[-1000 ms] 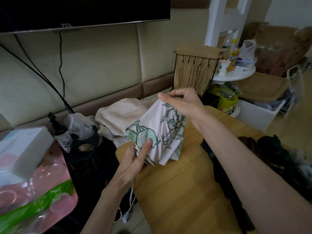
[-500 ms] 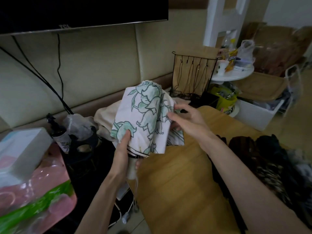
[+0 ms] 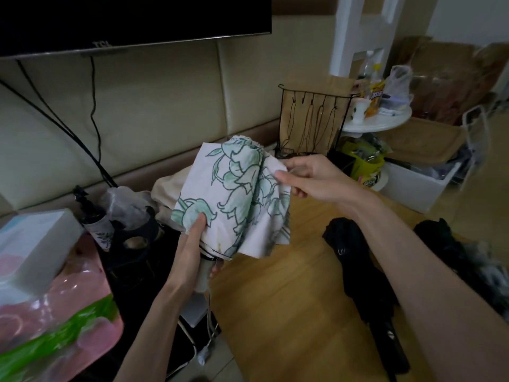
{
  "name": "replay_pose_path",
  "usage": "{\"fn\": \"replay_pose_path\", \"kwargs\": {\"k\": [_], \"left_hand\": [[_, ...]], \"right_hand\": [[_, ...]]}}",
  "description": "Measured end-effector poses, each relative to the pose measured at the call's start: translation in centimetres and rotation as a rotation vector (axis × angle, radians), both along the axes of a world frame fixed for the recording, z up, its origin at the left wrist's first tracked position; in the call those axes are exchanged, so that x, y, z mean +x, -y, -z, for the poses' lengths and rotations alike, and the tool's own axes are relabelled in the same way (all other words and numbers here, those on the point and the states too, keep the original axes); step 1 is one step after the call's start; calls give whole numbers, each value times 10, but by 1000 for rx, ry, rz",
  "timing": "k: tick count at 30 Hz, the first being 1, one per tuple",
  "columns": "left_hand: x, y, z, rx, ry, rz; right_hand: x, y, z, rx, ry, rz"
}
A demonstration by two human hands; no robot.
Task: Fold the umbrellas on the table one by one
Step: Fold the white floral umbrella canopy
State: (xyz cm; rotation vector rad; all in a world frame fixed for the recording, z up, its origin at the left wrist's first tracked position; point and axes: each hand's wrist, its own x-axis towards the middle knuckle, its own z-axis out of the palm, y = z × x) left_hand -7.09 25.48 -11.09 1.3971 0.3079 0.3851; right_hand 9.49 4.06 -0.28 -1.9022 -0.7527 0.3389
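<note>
Both hands are closed on the floral umbrella (image 3: 234, 210), which is held upright in the air over the near-left edge of the wooden table (image 3: 289, 312). The pale handle (image 3: 202, 274) is wrapped by the left hand (image 3: 188, 252), whose thumb is pressed up onto the cloth. A loose flap of the canopy (image 3: 272, 166) near the top is pinched by the right hand (image 3: 314, 177). The hands are set apart, one low and one high.

The umbrella is judged to be light. Its fabric looks thin, soft and limp, and is likely to slide out of its pleats unless kept taut. The ribs beneath are judged stiff but easily bent. The handle is best kept as the anchor, with each flap taken by its free edge and wound one way round the shaft. A black umbrella (image 3: 358, 271) lies on the table beside the right forearm.

Compared with half a second ago, the right hand has been raised from the canopy's side to its upper edge and the flap drawn outward. The left grip is unchanged.
</note>
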Motion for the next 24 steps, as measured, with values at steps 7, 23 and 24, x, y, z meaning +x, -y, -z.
{"fn": "replay_pose_path", "kwargs": {"k": [7, 23, 24], "left_hand": [[-1, 10, -8, 76, 61, -73], [3, 7, 0, 154, 150, -118], [4, 6, 0, 157, 155, -125]], "right_hand": [[4, 14, 7, 217, -32, 100], [2, -1, 29, 127, 202, 356], [4, -2, 32, 160, 240, 393]]}}
